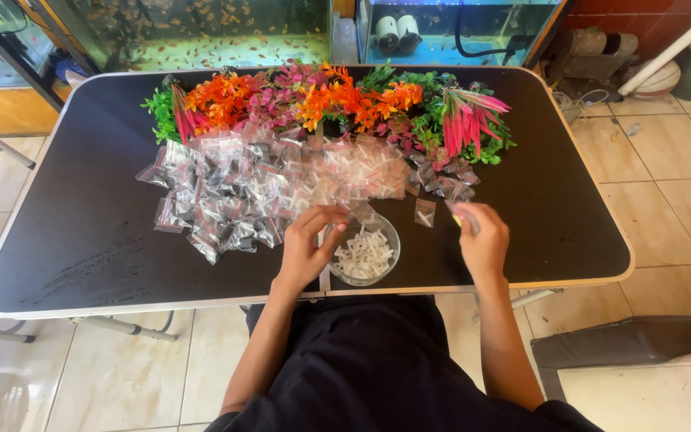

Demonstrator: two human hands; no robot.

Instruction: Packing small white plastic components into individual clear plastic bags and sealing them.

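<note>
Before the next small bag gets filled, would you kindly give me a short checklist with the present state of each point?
1. Bowl within reach at the table's near edge, holding white pieces: ok.
2. Left hand at the bowl's rim, next to the pieces: ok.
3. Right hand gripping something small: ok; what it is: cannot tell.
4. Loose bag lying apart from the pile: ok.
5. Pile of bags clear of the bowl: ok.
6. Bags sealed: cannot tell.

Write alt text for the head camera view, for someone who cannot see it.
A person's left hand and right hand work beside a clear bowl of white pieces on a black table. Behind lie small plastic bags and colourful artificial plants.
</note>
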